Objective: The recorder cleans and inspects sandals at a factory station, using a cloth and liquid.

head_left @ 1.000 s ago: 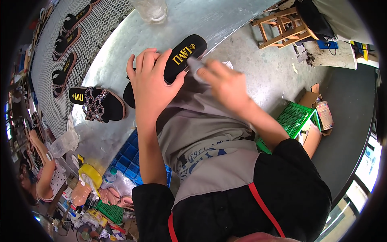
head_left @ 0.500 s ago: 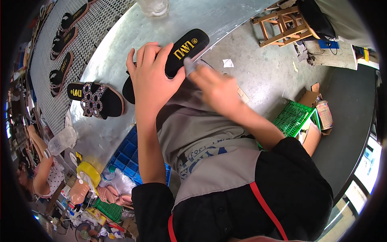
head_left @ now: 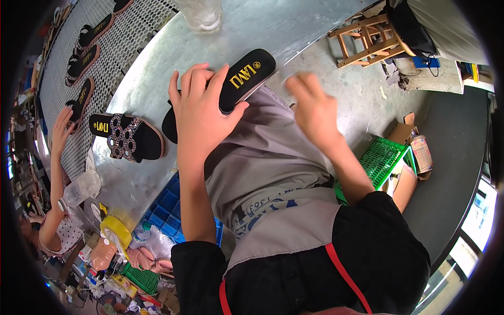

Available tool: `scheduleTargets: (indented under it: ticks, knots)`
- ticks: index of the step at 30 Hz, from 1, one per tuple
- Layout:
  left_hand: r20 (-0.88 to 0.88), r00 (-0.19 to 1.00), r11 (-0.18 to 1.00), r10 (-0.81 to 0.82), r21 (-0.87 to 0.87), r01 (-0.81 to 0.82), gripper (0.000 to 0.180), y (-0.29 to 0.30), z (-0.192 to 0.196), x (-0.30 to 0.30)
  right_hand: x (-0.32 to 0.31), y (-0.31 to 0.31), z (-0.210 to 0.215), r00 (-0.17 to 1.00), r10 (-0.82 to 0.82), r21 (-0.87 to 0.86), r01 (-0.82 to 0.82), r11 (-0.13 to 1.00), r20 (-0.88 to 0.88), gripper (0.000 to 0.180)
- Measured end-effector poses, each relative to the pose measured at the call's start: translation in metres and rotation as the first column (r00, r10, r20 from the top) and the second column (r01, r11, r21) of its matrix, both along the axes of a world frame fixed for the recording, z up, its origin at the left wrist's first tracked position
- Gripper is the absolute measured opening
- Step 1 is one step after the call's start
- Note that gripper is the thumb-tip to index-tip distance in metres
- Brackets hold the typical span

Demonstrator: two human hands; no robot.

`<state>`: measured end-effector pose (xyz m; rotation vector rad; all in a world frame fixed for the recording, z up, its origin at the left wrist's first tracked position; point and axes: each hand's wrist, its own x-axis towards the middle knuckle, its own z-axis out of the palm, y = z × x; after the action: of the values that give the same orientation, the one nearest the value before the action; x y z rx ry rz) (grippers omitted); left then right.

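My left hand grips a black sandal sole with gold lettering, holding it against my grey apron at the edge of the metal table. My right hand hovers blurred just right of the sole, fingers apart, holding nothing I can see. A finished black sandal with a jewelled strap lies on the table left of my left hand.
A white mesh conveyor at upper left carries several black sandals. Another person's hand reaches onto it at the left. A clear bottle stands at the table's far side. Blue crate, green crate and a wooden stool stand on the floor.
My right hand has pulled away from the sole toward the right and opened. My left hand keeps its grip on the sole.
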<state>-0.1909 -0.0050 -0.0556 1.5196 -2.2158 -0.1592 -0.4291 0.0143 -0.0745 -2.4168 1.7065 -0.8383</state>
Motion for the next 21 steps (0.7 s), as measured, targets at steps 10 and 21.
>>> scheduleTargets:
  ticks: [10, 21]
  knots:
    - [-0.026, 0.999, 1.000, 0.025, 0.011, -0.025, 0.088, -0.002, -0.002, -0.004, 0.024, 0.002, -0.011, 0.977, 0.207, -0.081, -0.210, 0.974, -0.048, 0.038]
    - [-0.026, 0.999, 0.999, 0.039, 0.025, -0.038, 0.087, -0.003, 0.001, -0.005, 0.017, 0.000, 0.007, 0.989, 0.144, 0.095, -0.143, 0.985, -0.011, 0.048]
